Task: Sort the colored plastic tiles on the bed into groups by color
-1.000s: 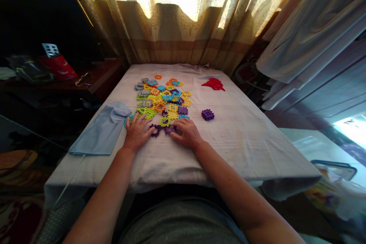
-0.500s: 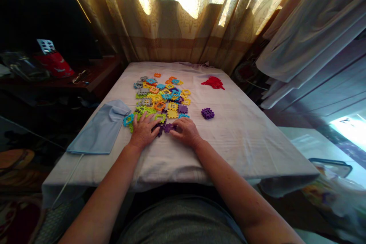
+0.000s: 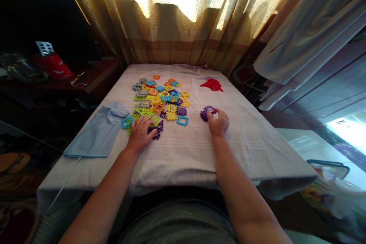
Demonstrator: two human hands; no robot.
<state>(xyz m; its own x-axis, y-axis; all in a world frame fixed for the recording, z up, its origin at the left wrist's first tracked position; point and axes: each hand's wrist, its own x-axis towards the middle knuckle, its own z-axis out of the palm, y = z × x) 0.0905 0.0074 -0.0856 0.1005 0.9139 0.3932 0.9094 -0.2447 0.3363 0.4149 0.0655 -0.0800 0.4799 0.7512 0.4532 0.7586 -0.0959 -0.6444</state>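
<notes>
My right hand (image 3: 219, 122) pinches a purple window tile (image 3: 211, 110) with toothed edges, right over the small pile of purple tiles (image 3: 204, 116). Whether the held tile rests on the pile I cannot tell. Spread fingers of my left hand (image 3: 140, 131) lie on lime green tiles (image 3: 143, 112) at the near side of a mixed heap. Its thumb is beside several dark purple tiles (image 3: 158, 131), partly hidden by the hand. A blue frame tile (image 3: 182, 121) lies flat between the hands, close to a yellow tile (image 3: 171, 116).
The heap spreads back with grey tiles (image 3: 141, 93), orange and yellow ones. Red tiles (image 3: 212, 84) form a pile at the back right. A light blue cloth bag (image 3: 97, 133) with a cord lies at the left of the white-covered table (image 3: 251, 152). Curtains (image 3: 171, 26) hang behind.
My right hand has moved right from the heap's near edge to the purple pile, carrying a purple tile. The blue frame tile now shows fully, shifted nearer. My left hand stays at the green tiles.
</notes>
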